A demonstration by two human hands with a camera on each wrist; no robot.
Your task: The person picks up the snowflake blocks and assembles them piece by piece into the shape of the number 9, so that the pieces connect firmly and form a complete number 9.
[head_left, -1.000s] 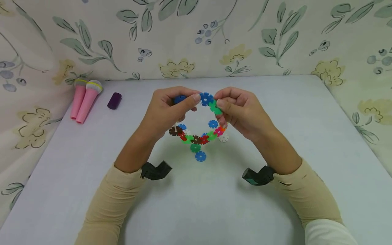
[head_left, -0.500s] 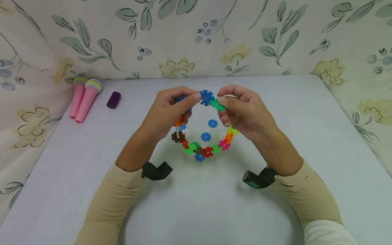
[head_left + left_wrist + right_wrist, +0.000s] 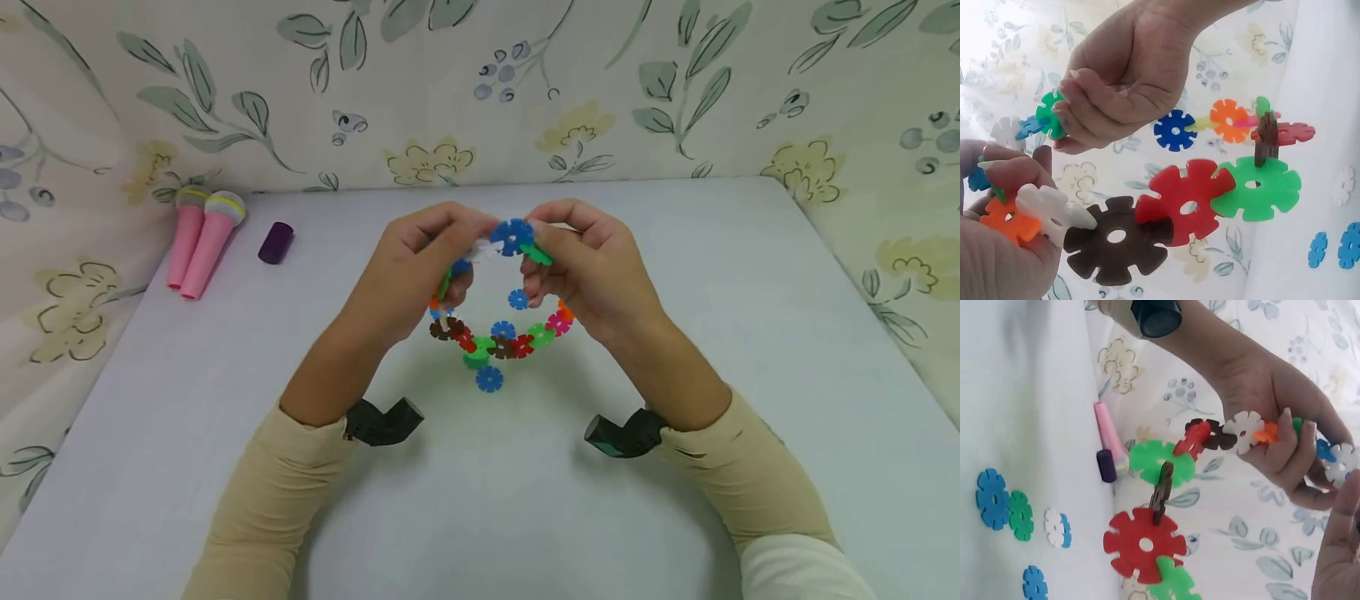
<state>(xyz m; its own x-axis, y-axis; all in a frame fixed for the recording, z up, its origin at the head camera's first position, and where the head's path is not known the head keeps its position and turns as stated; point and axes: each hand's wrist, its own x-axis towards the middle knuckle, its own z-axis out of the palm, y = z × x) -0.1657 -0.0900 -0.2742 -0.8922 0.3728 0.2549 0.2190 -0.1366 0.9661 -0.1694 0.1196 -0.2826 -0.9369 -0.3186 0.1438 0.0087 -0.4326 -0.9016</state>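
A loop of interlocking notched plastic discs hangs between my hands above the table. My left hand point(image 3: 423, 271) pinches its upper left stretch, with a white disc point(image 3: 486, 248) showing by the fingertips. At the top, my right hand point(image 3: 592, 258) grips the blue disc point(image 3: 513, 237) and the green disc point(image 3: 537, 253) joined to it. The lower chain runs through a brown disc point(image 3: 1117, 240), a red disc point(image 3: 1188, 200) and a light green disc point(image 3: 1257, 187) in the left wrist view. An orange disc point(image 3: 1010, 219) lies against the left palm. My fingers hide parts of the chain.
Several loose discs lie on the white table point(image 3: 480, 517) below the loop, among them a blue disc point(image 3: 490, 379). Two pink toy microphones point(image 3: 208, 254) and a dark purple cylinder point(image 3: 276, 242) lie at the back left. A floral cloth point(image 3: 480, 92) stands behind.
My right fingers have shifted left from the green disc onto the blue one, and the green disc has tilted. The white disc now shows beside my left fingertips. The hanging chain has swung.
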